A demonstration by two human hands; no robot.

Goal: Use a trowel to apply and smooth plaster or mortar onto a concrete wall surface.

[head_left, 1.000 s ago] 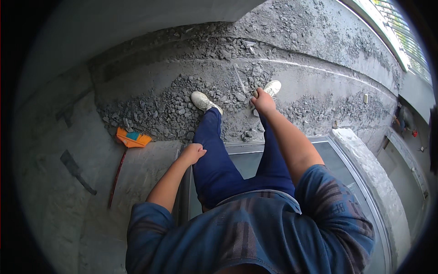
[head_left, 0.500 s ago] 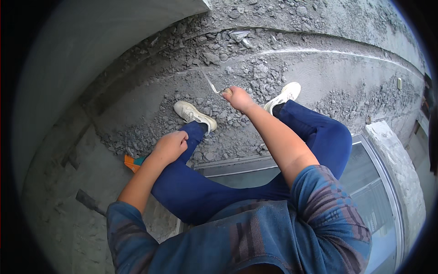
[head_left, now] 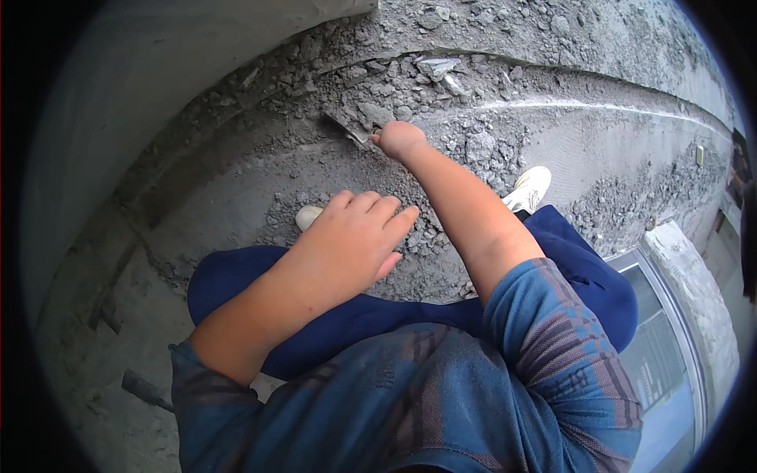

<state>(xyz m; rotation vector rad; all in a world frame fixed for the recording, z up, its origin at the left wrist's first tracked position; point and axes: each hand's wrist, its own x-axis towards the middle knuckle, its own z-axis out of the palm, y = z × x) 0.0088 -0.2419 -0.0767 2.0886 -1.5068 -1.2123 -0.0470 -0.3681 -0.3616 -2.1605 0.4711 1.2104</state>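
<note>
My right hand (head_left: 400, 142) is closed around the handle of a trowel (head_left: 347, 129), its arm stretched forward. The trowel's thin metal blade points left, down at the grey rubble (head_left: 377, 112), and most of the handle is hidden in my fist. Over the ground between my knees hovers my left hand (head_left: 347, 240), fingers extended and slightly apart, holding nothing. Below its fingertips lie gravel and dust. My left white shoe (head_left: 308, 216) is mostly covered by this hand, while the right white shoe (head_left: 532, 188) rests beside broken stones.
A pale wall (head_left: 158, 79) curves along the upper left. Larger stone pieces (head_left: 438, 69) lie beyond the trowel. To the right are a metal-framed glass panel (head_left: 666, 359) and a rough concrete block (head_left: 694, 284). A dark flat-headed tool (head_left: 146, 389) lies at lower left.
My right hand has moved the trowel slightly farther away, its blade now lower-angled. My left hand has left my left leg and opened over the ground. My knees are bent lower and wider.
</note>
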